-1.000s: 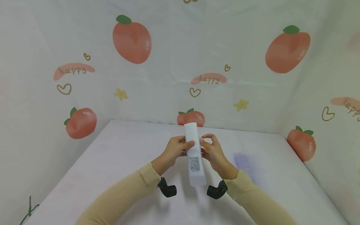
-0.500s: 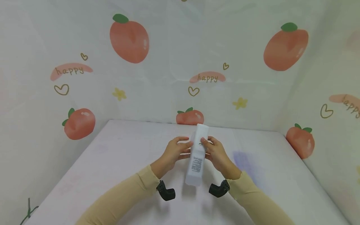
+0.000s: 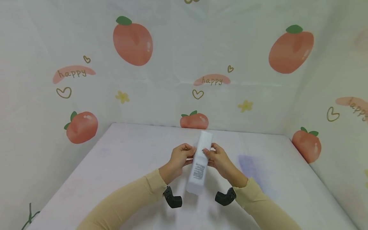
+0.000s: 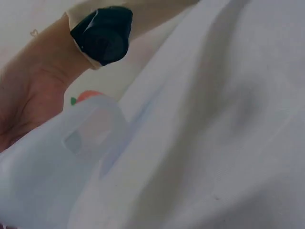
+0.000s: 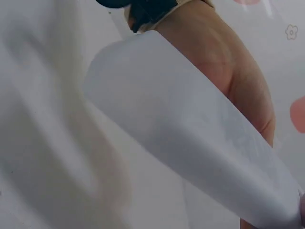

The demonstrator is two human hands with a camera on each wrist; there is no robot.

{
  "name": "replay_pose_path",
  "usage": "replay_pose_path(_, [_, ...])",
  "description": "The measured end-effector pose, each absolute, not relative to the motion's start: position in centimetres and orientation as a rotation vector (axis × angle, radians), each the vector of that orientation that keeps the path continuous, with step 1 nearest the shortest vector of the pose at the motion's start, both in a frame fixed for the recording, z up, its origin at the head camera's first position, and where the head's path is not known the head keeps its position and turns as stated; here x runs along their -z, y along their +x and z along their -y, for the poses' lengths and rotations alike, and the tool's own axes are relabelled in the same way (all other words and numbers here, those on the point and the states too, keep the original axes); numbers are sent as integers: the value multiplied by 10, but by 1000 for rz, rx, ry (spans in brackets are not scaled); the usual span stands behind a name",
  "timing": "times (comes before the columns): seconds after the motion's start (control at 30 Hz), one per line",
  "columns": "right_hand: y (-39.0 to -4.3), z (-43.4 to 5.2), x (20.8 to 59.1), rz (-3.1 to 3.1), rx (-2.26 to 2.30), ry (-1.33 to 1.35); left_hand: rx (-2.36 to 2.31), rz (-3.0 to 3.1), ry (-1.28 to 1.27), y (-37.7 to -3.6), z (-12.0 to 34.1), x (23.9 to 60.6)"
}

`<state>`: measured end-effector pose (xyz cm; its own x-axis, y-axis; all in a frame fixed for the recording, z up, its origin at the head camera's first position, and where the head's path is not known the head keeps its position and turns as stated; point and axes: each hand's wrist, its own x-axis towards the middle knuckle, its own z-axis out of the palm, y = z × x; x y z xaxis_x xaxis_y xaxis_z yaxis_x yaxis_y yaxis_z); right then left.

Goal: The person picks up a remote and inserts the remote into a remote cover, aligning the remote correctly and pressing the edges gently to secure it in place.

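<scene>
A long white plastic case point(image 3: 200, 163) with rounded edges, a block of small dark print and a tiny dark mark stands tilted between both hands, off the table. My right hand point(image 3: 222, 161) grips its right side, thumb on the front face beside the mark, fingers behind. At the left edge, my left hand point(image 3: 176, 159) pinches it with thumb and fingertips; the fingers behind are partly hidden. The left wrist view gives a pale end of the case point(image 4: 43, 157) with a lighter panel. Up close in the right wrist view, the case's smooth lower end point(image 5: 143, 95) slants past the palm.
The hands are above a white-covered table point(image 3: 138, 150) with a faint purple stain point(image 3: 251, 166) at right. A fruit-printed cloth point(image 3: 172, 64) hangs behind and at the sides. Black wrist cameras point(image 3: 173, 198) sit below each wrist. A green cord point(image 3: 30, 217) shows at lower left.
The case swung its top to the right and its lower end to the left, then lowered slightly. The right thumb came onto its front face; the left thumb went from the face to the edge.
</scene>
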<state>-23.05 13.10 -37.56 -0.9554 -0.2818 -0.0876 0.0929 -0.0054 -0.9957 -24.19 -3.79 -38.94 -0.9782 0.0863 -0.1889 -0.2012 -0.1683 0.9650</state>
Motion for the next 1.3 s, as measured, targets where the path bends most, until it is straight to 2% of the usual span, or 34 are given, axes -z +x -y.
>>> replay_pose_path(0.33, [-213, -120, 382, -2177, 1966, -262, -2167, -1981, -235, -254, 33, 382])
replay_pose_path(0.57, [-216, -121, 391, -2145, 2021, -165, -2112, -1943, -238, -251, 34, 389])
replay_pose_path(0.9, [-232, -133, 384, -1973, 2169, -51, -2139, -2019, 190, -248, 38, 388])
replay_pose_path(1.1, [-232, -132, 375, -1982, 2101, -119, -1922, -2137, 260, -252, 41, 386])
replay_pose_path(1.3, [-234, -130, 381, -1793, 2232, -11, -2043, -2152, 175, -251, 40, 387])
